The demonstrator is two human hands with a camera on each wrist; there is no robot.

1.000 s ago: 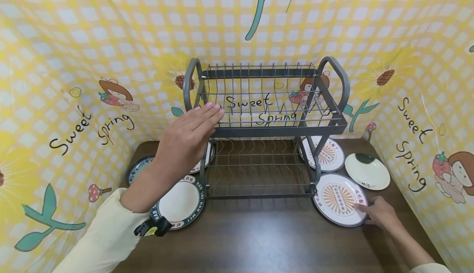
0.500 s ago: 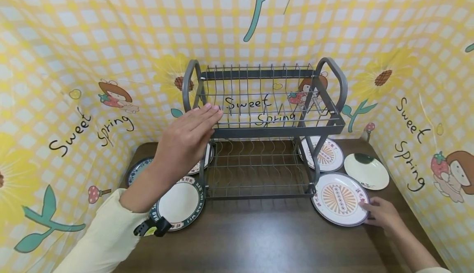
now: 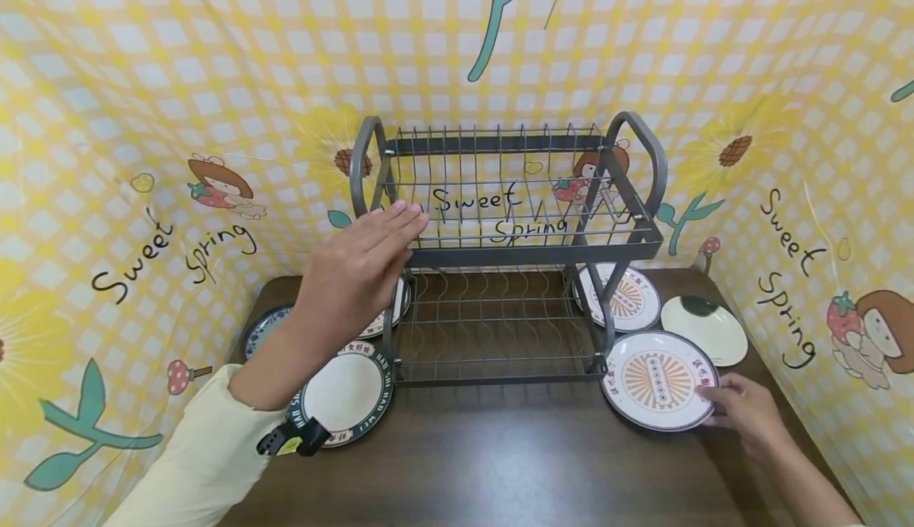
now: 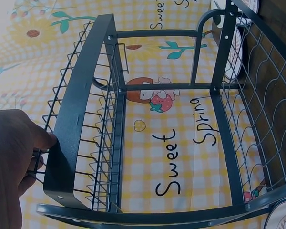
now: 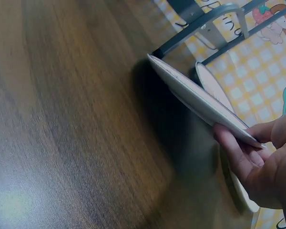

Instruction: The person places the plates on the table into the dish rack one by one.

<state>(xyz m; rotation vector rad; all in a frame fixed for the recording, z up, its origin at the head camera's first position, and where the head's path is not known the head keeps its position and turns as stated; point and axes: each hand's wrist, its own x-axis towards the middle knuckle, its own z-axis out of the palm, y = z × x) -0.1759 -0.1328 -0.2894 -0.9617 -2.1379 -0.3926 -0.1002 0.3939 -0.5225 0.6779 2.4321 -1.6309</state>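
Note:
My right hand (image 3: 750, 412) pinches the right rim of a white plate (image 3: 660, 382) with an orange sunburst pattern, thumb on top and fingers beneath. In the right wrist view the plate (image 5: 200, 98) is tilted, its held side raised above the table with a shadow under it. A dark grey two-tier dish rack (image 3: 528, 255) stands in the middle. My left hand (image 3: 353, 265) holds the front left corner of its upper tier. In the left wrist view, the thumb lies against the flat front bar (image 4: 78, 109), and other fingers show by the wires. Both tiers hold no plates.
Behind the held plate lie another sunburst plate (image 3: 628, 298) and a cream plate (image 3: 703, 330) with a dark patch. Left of the rack are a green-rimmed plate (image 3: 346, 392), a blue-patterned dish (image 3: 266, 330) and a partly hidden plate (image 3: 377, 325). Checked cloth (image 3: 443, 27) surrounds the table (image 3: 500, 455).
My right hand has moved slightly and lifted the right side of the sunburst plate, which now tilts off the table. My left hand stays on the rack.

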